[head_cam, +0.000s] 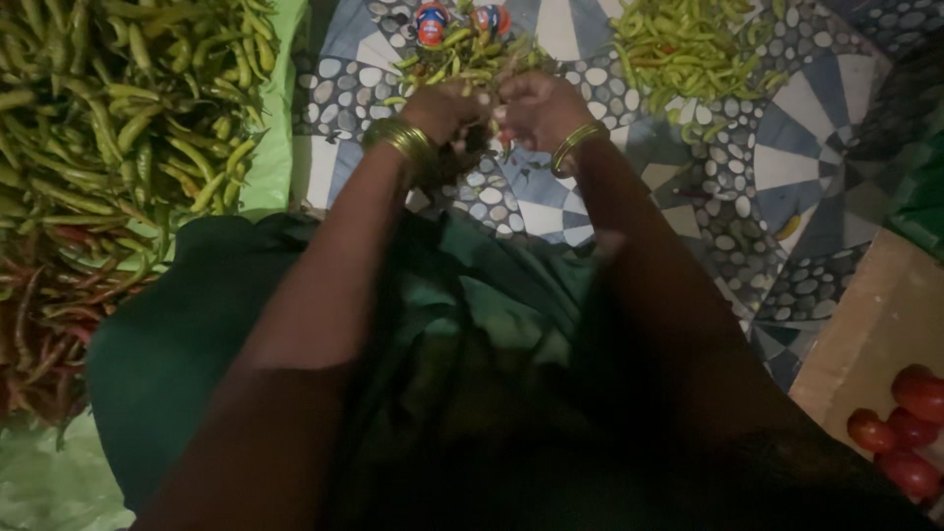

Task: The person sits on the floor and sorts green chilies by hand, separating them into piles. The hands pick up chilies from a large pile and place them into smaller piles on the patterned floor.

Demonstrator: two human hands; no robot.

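Note:
My left hand [444, 110] and my right hand [532, 106] meet over a small heap of green chillies [462, 61] on the patterned mat [787, 167]. Both hands close their fingers around chillies from that heap. Gold bangles circle both wrists. My green clothing fills the lower middle of the view and hides my lap.
A big pile of green chillies [118, 108] lies on a light green sheet at the left, with red chillies [49, 315] below it. Another green chilli heap [688, 44] sits at the top right. Red tomatoes [905, 433] rest on a cardboard piece at the lower right. Two small round orange-and-blue objects [433, 22] lie beyond the heap.

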